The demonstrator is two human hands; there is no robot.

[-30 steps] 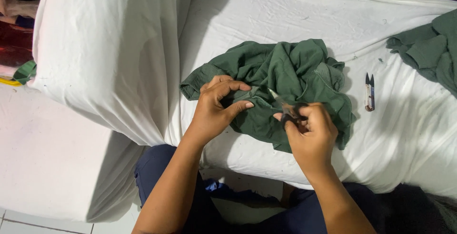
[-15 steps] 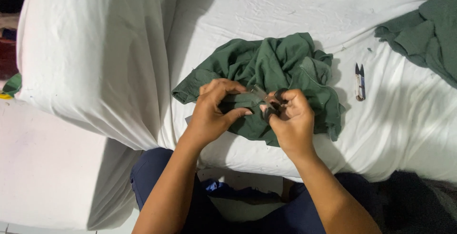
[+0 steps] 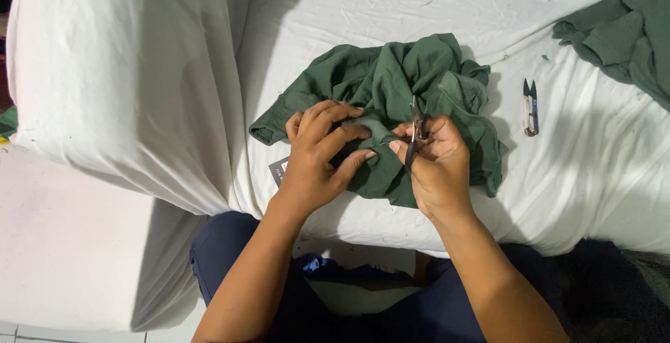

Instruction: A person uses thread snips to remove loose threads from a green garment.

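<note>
White sheeting covers the whole work surface, a soft padded one that falls away over its edge at the left of the frame and along the bottom, where the person's dark blue trousers show beneath.

From the head view, the one view there is, a crumpled dark green garment lies bunched at the centre of the frame, just beyond the near edge, within easy reach of both hands. The left hand sits on its lower left part with fingers curled, pinching a fold of cloth up and holding it taut, seemingly so that the spot being worked stays raised and steady. A small dark tag peeks out from under that wrist. The right hand is closed round a small pair of thread snips, blades pointing up the frame and meeting the pinched fold; whether the blades are parted I cannot tell.

Right of the garment, lying apart from it on the sheeting, is a second pair of snips, blue-handled, untouched. At the upper right corner, more green fabric lies heaped, well apart from the hands.
</note>
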